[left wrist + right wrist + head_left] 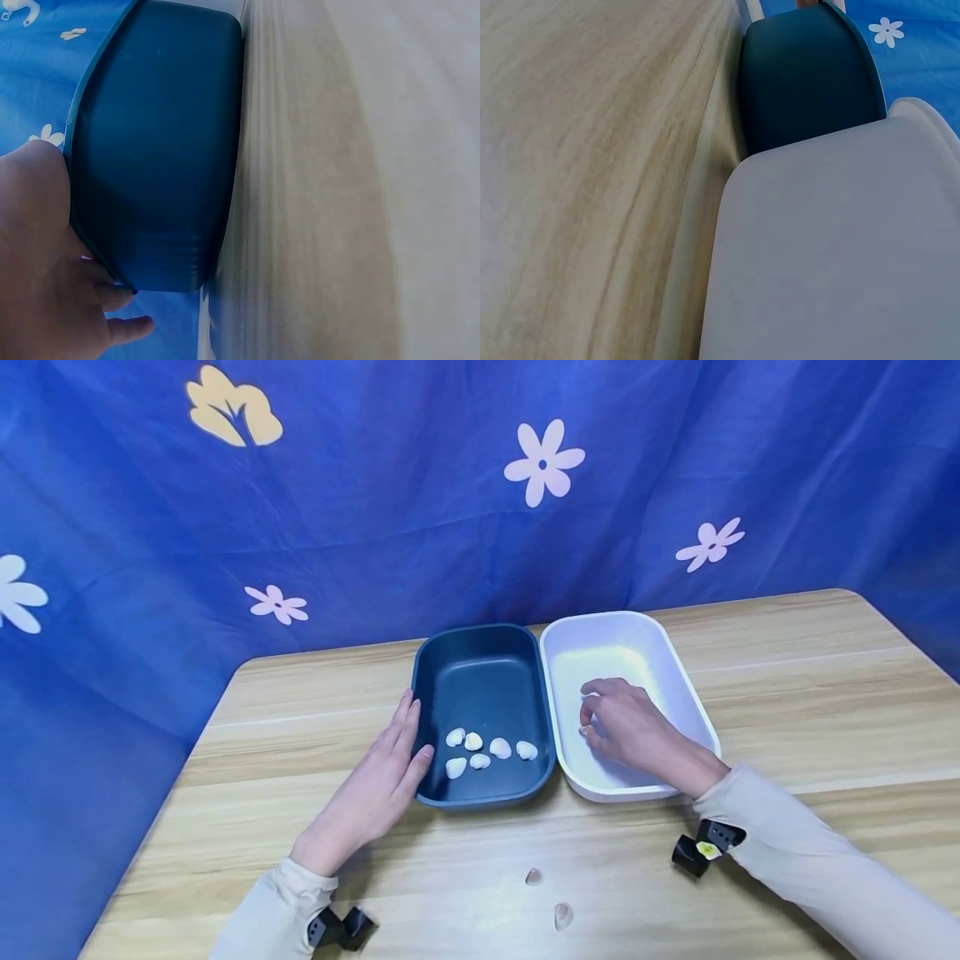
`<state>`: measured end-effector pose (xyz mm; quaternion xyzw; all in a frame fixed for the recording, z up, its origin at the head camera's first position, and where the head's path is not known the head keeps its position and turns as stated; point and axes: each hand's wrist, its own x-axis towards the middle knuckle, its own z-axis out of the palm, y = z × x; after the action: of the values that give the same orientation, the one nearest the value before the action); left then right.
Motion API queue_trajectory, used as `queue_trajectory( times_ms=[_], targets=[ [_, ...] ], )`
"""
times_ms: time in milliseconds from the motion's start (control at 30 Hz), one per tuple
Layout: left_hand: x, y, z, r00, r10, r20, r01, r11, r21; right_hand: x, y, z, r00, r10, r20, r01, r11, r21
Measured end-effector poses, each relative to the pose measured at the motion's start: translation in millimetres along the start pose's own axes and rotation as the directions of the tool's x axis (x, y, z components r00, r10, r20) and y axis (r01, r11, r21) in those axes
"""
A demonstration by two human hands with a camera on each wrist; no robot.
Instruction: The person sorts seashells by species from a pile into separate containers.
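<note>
My left hand lies with extended fingers along the left rim of a dark teal tray. Several white ribbed seashells lie in the front part of that tray. Over the white tray, my right hand pinches a small seashell between thumb and forefinger, mostly covered by the fingertips. In the left wrist view, the left hand touches the teal tray's edge. The right wrist view shows the white tray's outer wall, with the right hand out of sight.
Two brownish seashells, one nearer the trays and one closer to me, lie on the wooden table. Both trays stand side by side near its back edge. A blue flowered curtain hangs behind.
</note>
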<state>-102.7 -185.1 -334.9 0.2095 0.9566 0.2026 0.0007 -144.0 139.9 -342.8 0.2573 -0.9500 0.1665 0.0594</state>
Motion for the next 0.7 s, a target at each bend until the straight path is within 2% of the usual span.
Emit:
queue_trajectory(
  times_ms=[167,700],
  targets=[
    [0.8,-0.4,0.7,1.000,0.007,-0.004,-0.007,1.000,-0.001,-0.3,0.8,0.7,1.000,-0.003,-0.015,0.003,0.999,-0.035],
    [0.1,-2.4,4.5,1.000,0.010,-0.008,-0.010,1.000,0.001,-0.1,2.8,5.9,0.999,0.027,0.022,-0.027,0.999,-0.039]
  ],
)
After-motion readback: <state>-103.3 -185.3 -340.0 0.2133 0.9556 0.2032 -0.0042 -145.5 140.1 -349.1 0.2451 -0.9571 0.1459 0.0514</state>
